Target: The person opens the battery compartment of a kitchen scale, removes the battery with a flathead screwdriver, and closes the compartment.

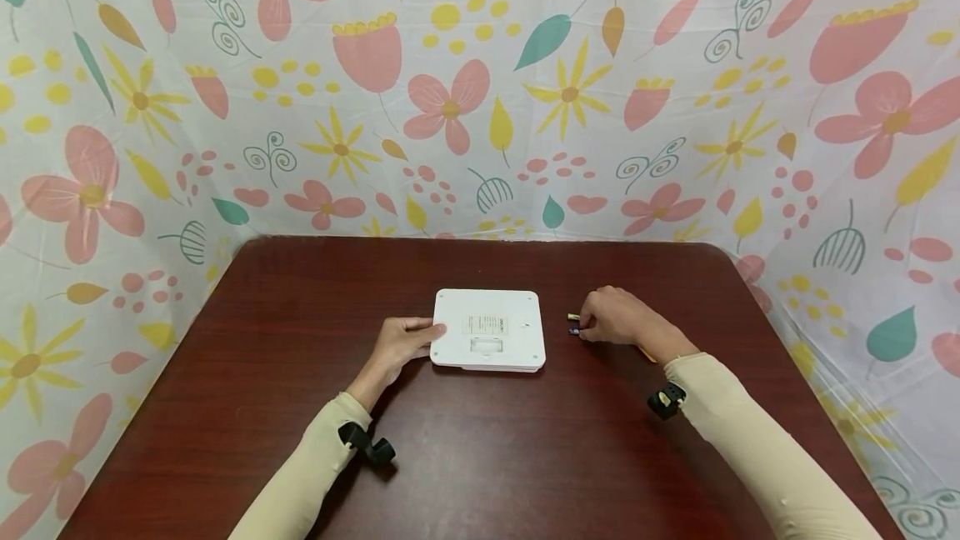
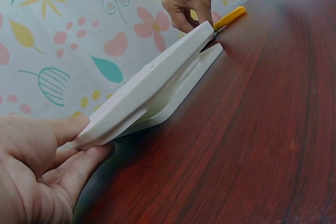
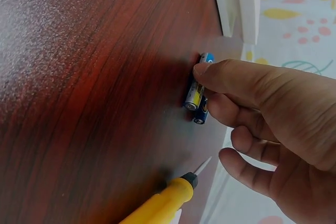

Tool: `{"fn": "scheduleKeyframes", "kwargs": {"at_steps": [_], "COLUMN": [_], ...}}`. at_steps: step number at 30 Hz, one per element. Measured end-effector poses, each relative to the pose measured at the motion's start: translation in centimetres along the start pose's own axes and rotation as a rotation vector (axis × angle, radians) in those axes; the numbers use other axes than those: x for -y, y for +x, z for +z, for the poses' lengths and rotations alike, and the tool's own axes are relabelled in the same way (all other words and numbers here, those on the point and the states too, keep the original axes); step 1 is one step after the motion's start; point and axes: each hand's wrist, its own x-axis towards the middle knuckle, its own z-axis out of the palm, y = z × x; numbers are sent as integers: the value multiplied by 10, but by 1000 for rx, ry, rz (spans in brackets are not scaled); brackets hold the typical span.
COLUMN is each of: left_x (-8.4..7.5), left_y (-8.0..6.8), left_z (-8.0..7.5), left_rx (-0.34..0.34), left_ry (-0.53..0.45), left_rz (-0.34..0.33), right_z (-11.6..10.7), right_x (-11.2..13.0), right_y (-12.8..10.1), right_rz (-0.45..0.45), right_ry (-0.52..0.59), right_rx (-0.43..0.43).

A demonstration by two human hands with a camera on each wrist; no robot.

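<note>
Pinching grip: the right hand [image 3: 273,114] nips two small cylindrical batteries [image 3: 197,94] lying side by side on the glossy, wood-grained tabletop [image 1: 480,457], thumb and forefinger curled onto them. Just beside them lies a screwdriver [image 3: 163,203] with a smooth yellow handle. The left hand [image 1: 399,346] holds the left edge of a flat white plastic scale [image 1: 489,329], rounded at the corners, resting underside-up mid-tabletop.
</note>
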Motion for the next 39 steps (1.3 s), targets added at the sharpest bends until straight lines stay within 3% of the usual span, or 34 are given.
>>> {"fn": "scheduleKeyframes", "kwargs": {"at_steps": [11, 18, 29, 39], "left_x": [1, 2, 1, 1], "left_y": [1, 1, 1, 0], "left_z": [0, 0, 0, 0], "left_rx": [-4, -8, 4, 1], "left_ry": [8, 17, 22, 29], "left_rz": [-8, -17, -12, -8], "right_z": [-1, -1, -14, -36], "right_x": [3, 9, 3, -26], "right_y": [-6, -14, -38, -63], "right_rz": [6, 68, 78, 288], "right_ry": [-35, -16, 78, 171], "right_rx": [-20, -33, -178, -261]}}
